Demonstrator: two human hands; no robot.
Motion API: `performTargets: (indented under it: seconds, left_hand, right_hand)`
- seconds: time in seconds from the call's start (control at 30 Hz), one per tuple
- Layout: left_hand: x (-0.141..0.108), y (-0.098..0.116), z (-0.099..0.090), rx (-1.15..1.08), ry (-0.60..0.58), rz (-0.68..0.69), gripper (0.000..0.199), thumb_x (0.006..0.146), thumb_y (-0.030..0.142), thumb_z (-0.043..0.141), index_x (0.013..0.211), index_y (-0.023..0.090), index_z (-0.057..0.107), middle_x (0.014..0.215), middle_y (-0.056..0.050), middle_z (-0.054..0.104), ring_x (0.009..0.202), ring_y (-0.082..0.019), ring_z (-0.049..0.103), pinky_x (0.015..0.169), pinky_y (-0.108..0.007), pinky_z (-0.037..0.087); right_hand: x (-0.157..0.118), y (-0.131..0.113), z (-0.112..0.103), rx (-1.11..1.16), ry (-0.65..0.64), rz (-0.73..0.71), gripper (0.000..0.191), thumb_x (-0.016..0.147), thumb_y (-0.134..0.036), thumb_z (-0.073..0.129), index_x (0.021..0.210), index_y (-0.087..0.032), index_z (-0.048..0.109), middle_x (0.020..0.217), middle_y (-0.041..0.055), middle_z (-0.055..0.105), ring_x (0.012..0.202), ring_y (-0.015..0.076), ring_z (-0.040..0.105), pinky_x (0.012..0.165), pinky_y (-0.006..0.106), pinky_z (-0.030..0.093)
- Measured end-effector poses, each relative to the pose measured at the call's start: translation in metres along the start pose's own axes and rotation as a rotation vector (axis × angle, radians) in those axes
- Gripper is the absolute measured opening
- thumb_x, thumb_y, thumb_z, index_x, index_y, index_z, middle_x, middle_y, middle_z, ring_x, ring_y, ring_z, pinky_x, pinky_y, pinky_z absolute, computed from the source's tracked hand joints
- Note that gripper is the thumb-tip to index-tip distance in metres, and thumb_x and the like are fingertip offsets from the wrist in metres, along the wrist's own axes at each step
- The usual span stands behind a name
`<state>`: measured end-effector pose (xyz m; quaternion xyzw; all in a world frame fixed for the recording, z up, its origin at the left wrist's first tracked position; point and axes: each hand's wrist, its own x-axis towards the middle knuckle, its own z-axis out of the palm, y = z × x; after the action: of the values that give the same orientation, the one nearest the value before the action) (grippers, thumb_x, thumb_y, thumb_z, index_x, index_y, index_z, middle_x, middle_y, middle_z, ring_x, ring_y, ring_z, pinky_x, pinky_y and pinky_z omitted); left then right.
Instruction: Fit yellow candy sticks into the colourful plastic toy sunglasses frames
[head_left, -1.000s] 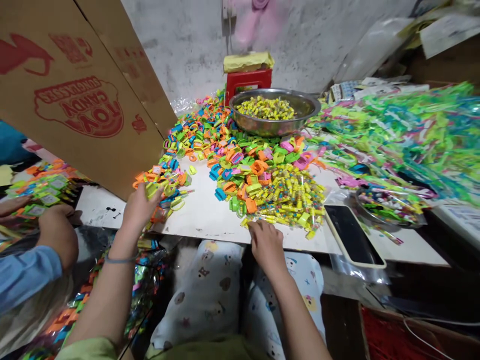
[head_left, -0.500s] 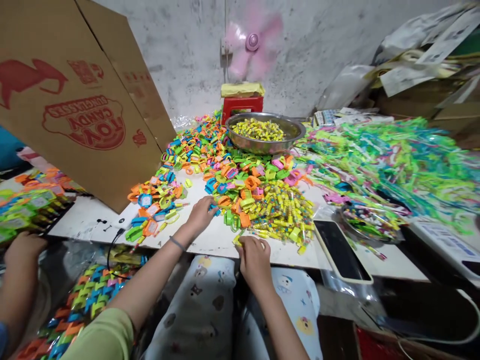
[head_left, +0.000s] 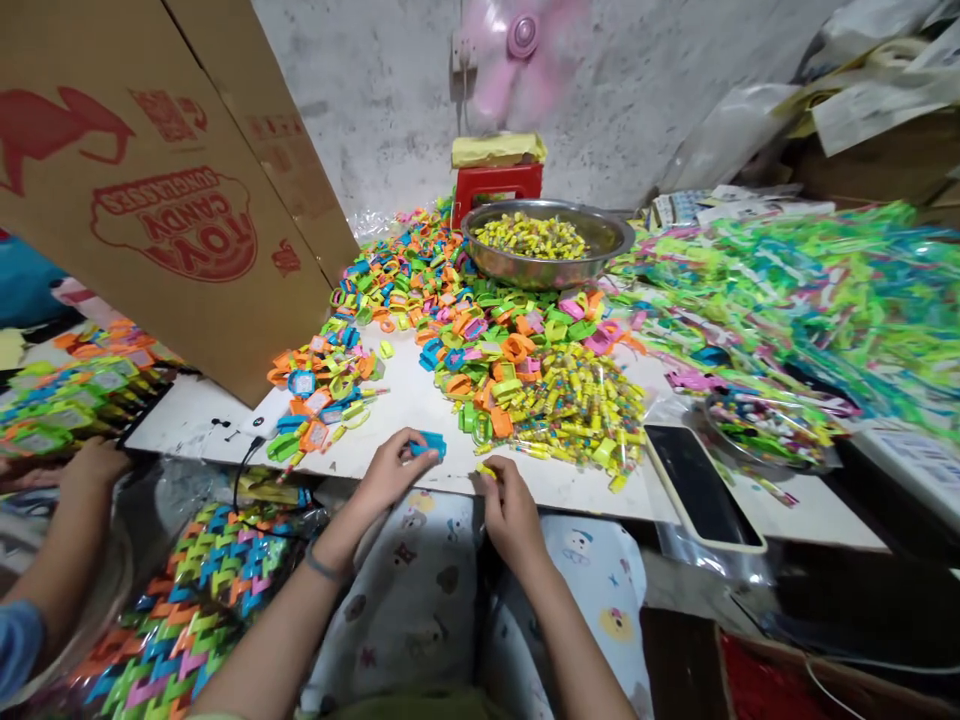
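Observation:
Near the table's front edge, my left hand (head_left: 396, 468) pinches a blue plastic piece (head_left: 429, 446). To its right, my right hand (head_left: 510, 505) holds a small yellow piece (head_left: 486, 470) between thumb and fingers; the two pieces are apart. Beyond my right hand lies a heap of yellow candy tubes (head_left: 585, 405). Orange, green, pink and blue plastic pieces (head_left: 517, 348) are piled against it. A smaller group of coloured pieces (head_left: 319, 400), some with thin sticks, lies left of my left hand.
A steel bowl (head_left: 544, 268) of yellow tubes stands before a red stool (head_left: 496, 182). A cardboard box (head_left: 187, 200) leans at left, near another person's arm (head_left: 75, 520). A phone (head_left: 701, 485), a dish (head_left: 772, 435) and coloured strips (head_left: 847, 290) lie right.
My left hand has drawn back from the pile towards the table edge with the blue piece. My right hand still holds the yellow piece, now raised upright. The view has shifted slightly.

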<state>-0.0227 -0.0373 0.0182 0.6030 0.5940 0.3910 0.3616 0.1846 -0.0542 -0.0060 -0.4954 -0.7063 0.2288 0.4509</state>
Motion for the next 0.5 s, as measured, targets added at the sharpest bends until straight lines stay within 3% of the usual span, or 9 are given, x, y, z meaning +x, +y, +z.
performTargets:
  seconds: [0.13,0.27,0.5]
  left_hand:
    - [-0.037,0.015,0.010,-0.398,0.026,-0.079,0.059,0.069,0.039,0.078,0.117,0.021,0.048,0.107,-0.005,0.058,0.091,-0.017,0.063,0.080,-0.028,0.051]
    - [-0.054,0.030,0.006,-0.338,-0.033,-0.124,0.048,0.072,0.037,0.077,0.112,0.019,0.057,0.116,-0.009,0.057,0.104,-0.021,0.061,0.087,-0.030,0.049]
    - [-0.064,0.049,0.001,-0.123,-0.143,0.013,0.039,0.084,0.041,0.066,0.115,0.020,0.054,0.116,-0.008,0.061,0.108,-0.022,0.058,0.094,-0.034,0.045]
  right_hand:
    - [-0.010,-0.024,0.000,0.201,-0.068,0.014,0.019,0.095,-0.030,0.045,0.107,-0.019,0.054,0.096,0.0074,0.067,0.088,0.0196,0.065,0.077,0.030,0.052]
    - [-0.017,-0.039,-0.001,0.245,-0.077,-0.069,0.012,0.096,-0.027,0.048,0.101,-0.020,0.056,0.092,0.0055,0.066,0.088,0.0183,0.064,0.080,0.030,0.051]
    - [-0.018,-0.042,-0.006,0.216,0.026,-0.112,0.010,0.096,-0.022,0.050,0.105,-0.021,0.054,0.093,0.0041,0.064,0.086,0.0171,0.063,0.077,0.027,0.050]
